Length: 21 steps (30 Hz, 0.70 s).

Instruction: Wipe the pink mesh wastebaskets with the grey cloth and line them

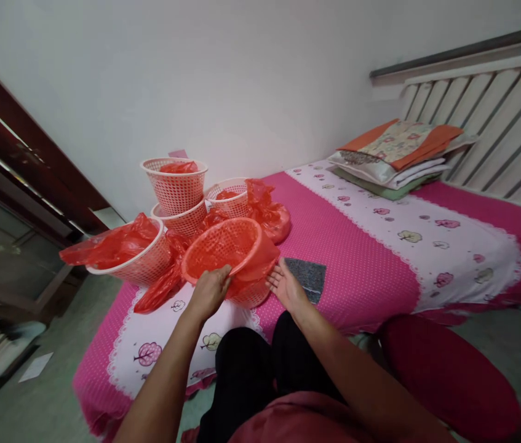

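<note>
Currently on bed (pixel 361 271): basket (pixel 221 247), red bag (pixel 266 261) over rim. Near rim in left grip (pixel 212 289); right grip (pixel 288 288) released, fingers spread at bag. Steady rim; smooth downward evenly, without tearing.

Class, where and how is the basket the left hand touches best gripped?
Probably by its near rim, from above, pinched inside and out: the basket opens upward, putting that edge within reach, and pinching there should also hold the red bag draped over it.
</note>
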Available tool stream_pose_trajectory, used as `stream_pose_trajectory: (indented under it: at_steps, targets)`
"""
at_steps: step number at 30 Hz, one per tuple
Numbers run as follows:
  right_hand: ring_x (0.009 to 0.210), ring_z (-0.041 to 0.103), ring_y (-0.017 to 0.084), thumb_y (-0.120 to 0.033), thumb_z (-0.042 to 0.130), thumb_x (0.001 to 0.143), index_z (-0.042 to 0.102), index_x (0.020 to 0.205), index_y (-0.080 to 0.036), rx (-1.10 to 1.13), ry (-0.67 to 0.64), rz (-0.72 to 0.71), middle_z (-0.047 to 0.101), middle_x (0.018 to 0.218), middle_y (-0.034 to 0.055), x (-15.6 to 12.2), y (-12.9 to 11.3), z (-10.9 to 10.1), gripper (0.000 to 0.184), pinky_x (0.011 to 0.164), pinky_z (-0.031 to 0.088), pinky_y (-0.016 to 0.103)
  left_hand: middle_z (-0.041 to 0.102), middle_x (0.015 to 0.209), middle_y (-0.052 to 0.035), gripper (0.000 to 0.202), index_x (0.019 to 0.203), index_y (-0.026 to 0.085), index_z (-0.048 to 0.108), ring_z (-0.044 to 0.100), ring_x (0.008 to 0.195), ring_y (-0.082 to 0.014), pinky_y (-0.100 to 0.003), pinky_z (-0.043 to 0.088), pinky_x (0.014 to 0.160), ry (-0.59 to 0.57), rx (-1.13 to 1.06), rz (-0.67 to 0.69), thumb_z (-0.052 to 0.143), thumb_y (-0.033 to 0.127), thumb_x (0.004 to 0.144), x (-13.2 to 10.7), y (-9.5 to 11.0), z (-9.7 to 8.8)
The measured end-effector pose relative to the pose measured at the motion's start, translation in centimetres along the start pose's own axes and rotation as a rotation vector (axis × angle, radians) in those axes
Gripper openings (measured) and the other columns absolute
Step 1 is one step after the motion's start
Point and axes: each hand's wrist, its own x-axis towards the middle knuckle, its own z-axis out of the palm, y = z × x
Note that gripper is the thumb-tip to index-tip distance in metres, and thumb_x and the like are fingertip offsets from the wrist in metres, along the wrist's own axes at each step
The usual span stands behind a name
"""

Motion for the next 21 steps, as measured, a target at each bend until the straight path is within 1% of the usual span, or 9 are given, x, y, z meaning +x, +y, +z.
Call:
stream_pose_trajectory:
  at_steps: [2, 4, 6, 8, 10, 14, 16, 18, 21]
  targets:
    - [0.075, 0.071, 0.017, -0.044, 0.093, 0.075, 0.073, 0.091, -0.022, -0.05, -0.032, -0.013, 0.079, 0.089, 0.0042, -0.7, 0.9, 1.3, 0.034, 0.07, 0.056, 0.028, 0.076, 0.093, -0.0068, 0.023, 0.097, 0.021, 0.063, 0.071, 0.087, -0.0232, -0.032, 0.041, 0.079, -0.004, 0.01, 0.009, 0.044, 0.025, 0.11, 0.7, 0.2, -0.1]
    - [0.069, 0.068, 0.014, -0.029, 0.095, 0.067, 0.073, 0.088, -0.022, -0.09, -0.016, -0.026, 0.078, 0.084, 0.0016, -1.0, 1.6, 2.2, 0.032, 0.068, 0.054, 0.026, 0.077, 0.095, -0.0075, 0.022, 0.1, 0.021, 0.065, 0.072, 0.088, -0.0236, -0.031, 0.042, 0.079, -0.009, 0.028, -0.002, 0.045, 0.024, 0.109, 1.3, 0.5, -0.2]
    - [0.064, 0.066, 0.014, -0.021, 0.092, 0.063, 0.07, 0.082, -0.021, -0.106, 0.012, -0.025, 0.076, 0.076, 0.0004, -0.9, 2.1, 2.4, 0.029, 0.064, 0.052, 0.025, 0.078, 0.096, -0.0082, 0.022, 0.102, 0.021, 0.066, 0.073, 0.089, -0.0238, -0.031, 0.042, 0.078, -0.012, 0.042, -0.023, 0.046, 0.023, 0.109, 1.8, 0.6, -0.3]
    - [0.061, 0.065, 0.014, -0.018, 0.089, 0.062, 0.065, 0.073, -0.021, -0.111, 0.04, -0.022, 0.072, 0.067, -0.0002, -0.7, 2.3, 2.0, 0.026, 0.06, 0.049, 0.024, 0.079, 0.097, -0.0083, 0.021, 0.104, 0.02, 0.067, 0.073, 0.089, -0.0236, -0.03, 0.041, 0.077, -0.013, 0.043, -0.032, 0.047, 0.024, 0.109, 2.1, 0.5, -0.5]
    - [0.06, 0.065, 0.014, -0.017, 0.086, 0.062, 0.063, 0.071, -0.021, -0.107, 0.072, -0.029, 0.07, 0.064, -0.0006, -0.6, 2.3, 1.3, 0.025, 0.059, 0.048, 0.023, 0.079, 0.098, -0.008, 0.021, 0.105, 0.021, 0.067, 0.073, 0.09, -0.0232, -0.03, 0.041, 0.076, -0.012, 0.033, -0.025, 0.047, 0.026, 0.11, 2.2, 0.4, -0.6]
    - [0.066, 0.068, 0.015, -0.025, 0.084, 0.068, 0.065, 0.081, -0.024, -0.058, 0.141, -0.061, 0.072, 0.07, -0.0011, -0.9, 2.6, 0.6, 0.023, 0.063, 0.051, 0.025, 0.079, 0.098, -0.0082, 0.02, 0.105, 0.021, 0.067, 0.074, 0.091, -0.0233, -0.029, 0.04, 0.076, 0.005, 0.034, -0.033, 0.048, 0.026, 0.11, 2.3, 0.3, -0.5]
    - [0.072, 0.071, 0.018, -0.033, 0.085, 0.071, 0.065, 0.084, -0.024, -0.034, 0.141, -0.049, 0.072, 0.074, 0.0002, -1.2, 3.2, 1.1, 0.026, 0.066, 0.053, 0.027, 0.079, 0.098, -0.0083, 0.02, 0.104, 0.02, 0.067, 0.074, 0.091, -0.0235, -0.03, 0.04, 0.076, 0.006, 0.047, -0.05, 0.048, 0.026, 0.11, 2.4, 0.4, -0.4]
    - [0.076, 0.073, 0.02, -0.042, 0.088, 0.071, 0.065, 0.085, -0.024, -0.041, 0.095, -0.014, 0.074, 0.077, 0.0022, -1.6, 4.2, 2.0, 0.033, 0.066, 0.054, 0.029, 0.079, 0.097, -0.0082, 0.02, 0.104, 0.021, 0.067, 0.074, 0.091, -0.0238, -0.03, 0.04, 0.076, 0.006, 0.061, -0.054, 0.048, 0.026, 0.11, 2.4, 0.6, -0.3]
    - [0.074, 0.071, 0.019, -0.045, 0.095, 0.064, 0.063, 0.08, -0.023, -0.097, 0.018, 0.007, 0.074, 0.078, 0.0028, -1.8, 6.0, 3.2, 0.042, 0.063, 0.05, 0.027, 0.079, 0.097, -0.0075, 0.02, 0.104, 0.021, 0.066, 0.074, 0.091, -0.0238, -0.03, 0.04, 0.077, 0.01, 0.069, -0.048, 0.048, 0.026, 0.109, 2.4, 0.8, -0.2]
